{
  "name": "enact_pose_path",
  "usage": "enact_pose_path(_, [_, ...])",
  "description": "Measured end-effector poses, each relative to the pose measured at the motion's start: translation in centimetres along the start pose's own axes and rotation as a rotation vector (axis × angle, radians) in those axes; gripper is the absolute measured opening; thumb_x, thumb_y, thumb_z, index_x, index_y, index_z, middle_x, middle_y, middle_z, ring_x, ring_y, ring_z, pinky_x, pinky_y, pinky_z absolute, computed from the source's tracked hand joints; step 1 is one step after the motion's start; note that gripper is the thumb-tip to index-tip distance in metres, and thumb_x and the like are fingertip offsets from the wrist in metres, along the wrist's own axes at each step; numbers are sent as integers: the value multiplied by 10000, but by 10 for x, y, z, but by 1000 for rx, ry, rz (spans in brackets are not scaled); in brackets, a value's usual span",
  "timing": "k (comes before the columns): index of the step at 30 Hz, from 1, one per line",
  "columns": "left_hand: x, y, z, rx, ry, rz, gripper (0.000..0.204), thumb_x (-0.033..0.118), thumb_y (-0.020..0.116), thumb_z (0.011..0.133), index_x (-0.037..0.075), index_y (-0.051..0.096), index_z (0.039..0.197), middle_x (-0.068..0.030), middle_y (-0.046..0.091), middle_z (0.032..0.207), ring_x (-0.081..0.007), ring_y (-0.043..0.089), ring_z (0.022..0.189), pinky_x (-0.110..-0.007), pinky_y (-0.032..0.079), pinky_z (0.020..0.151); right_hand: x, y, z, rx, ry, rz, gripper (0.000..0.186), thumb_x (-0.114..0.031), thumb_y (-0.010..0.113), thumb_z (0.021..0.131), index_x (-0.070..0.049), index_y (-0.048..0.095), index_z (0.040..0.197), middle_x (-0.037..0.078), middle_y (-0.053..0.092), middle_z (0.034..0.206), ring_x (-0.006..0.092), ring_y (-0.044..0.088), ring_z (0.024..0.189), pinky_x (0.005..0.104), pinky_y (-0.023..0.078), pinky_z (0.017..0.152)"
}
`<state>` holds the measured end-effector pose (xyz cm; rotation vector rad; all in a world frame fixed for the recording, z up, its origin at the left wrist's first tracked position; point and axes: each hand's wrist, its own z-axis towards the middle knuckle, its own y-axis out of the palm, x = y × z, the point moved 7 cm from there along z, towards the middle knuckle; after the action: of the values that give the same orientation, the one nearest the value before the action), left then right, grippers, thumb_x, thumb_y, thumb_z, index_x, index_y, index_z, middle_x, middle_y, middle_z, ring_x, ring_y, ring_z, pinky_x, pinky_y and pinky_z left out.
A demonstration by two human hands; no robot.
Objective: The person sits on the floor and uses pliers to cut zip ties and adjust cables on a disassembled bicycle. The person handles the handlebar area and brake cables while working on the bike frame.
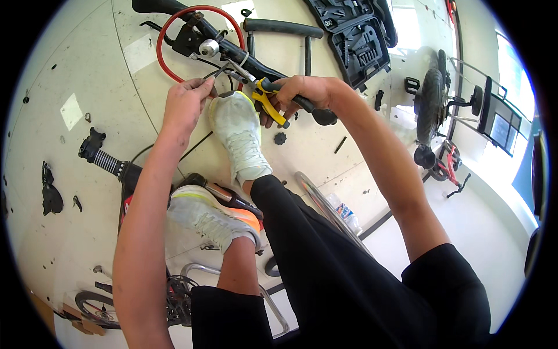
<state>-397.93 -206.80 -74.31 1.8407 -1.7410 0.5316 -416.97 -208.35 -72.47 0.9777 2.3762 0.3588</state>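
My right hand (pixel 299 93) is closed round the handles of long-nosed pliers (pixel 269 106) with yellow and black grips. The plier jaws point left, beside a black bicycle handlebar (pixel 261 67) that lies across the floor. Just left of the jaws, the fingers of my left hand (pixel 189 102) pinch a thin dark cable (pixel 221 71). Whether the jaws grip this cable is too small to tell. A red cable loop (pixel 161 49) curves round the handlebar, which carries a silver bell-like knob (pixel 209 47) and a brake lever (pixel 156 26). A white zip tie circles the bar.
An opened black tool case (pixel 360 49) lies at the far right of the handlebar. Bicycle parts, including a wheel (pixel 430 104) and a spring-fitted post (pixel 107 160), lie around. My white shoes (pixel 238 131) stand close by. A metal tube (pixel 325 206) and plastic bottle (pixel 346 215) are nearer.
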Motion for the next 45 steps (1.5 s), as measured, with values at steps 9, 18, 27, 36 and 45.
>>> enact_pose_path(9, [-36,15,-5,-176,-177,-424,248,282,515,918,83,526,771,76,237,489,-45,198,415,-200,180,389,-16,2,0,-76,19,52,539,-190,475,643,66,508,1116,194,619,1009,265,603,962,344,482,805])
enact_pose_path(18, [-35,17,-6,-212,-152,-405,235,274,496,925,76,519,800,73,243,490,-49,202,412,-208,184,388,-27,-3,18,-175,86,56,434,-195,483,674,72,558,1008,230,634,962,307,635,902,423,528,767])
enact_pose_path(27, [-32,15,-7,-191,-148,-336,226,265,505,923,78,522,799,72,262,485,-48,222,410,-212,184,392,-37,-8,31,-165,169,-43,546,-156,501,593,105,507,1072,230,616,998,302,621,935,395,526,772])
enact_pose_path(36, [-26,12,-8,-173,-113,-247,228,251,519,917,75,539,774,70,299,505,-37,242,435,-210,194,413,-36,-20,37,-16,235,-185,391,-89,472,694,88,537,1037,196,639,1022,253,629,986,323,504,815])
enact_pose_path(45, [-8,4,-11,147,232,258,260,231,506,886,-2,618,904,-118,597,698,-219,562,679,-322,431,645,-36,-14,34,142,83,-183,274,-142,521,756,75,541,922,168,647,819,244,663,699,316,549,643])
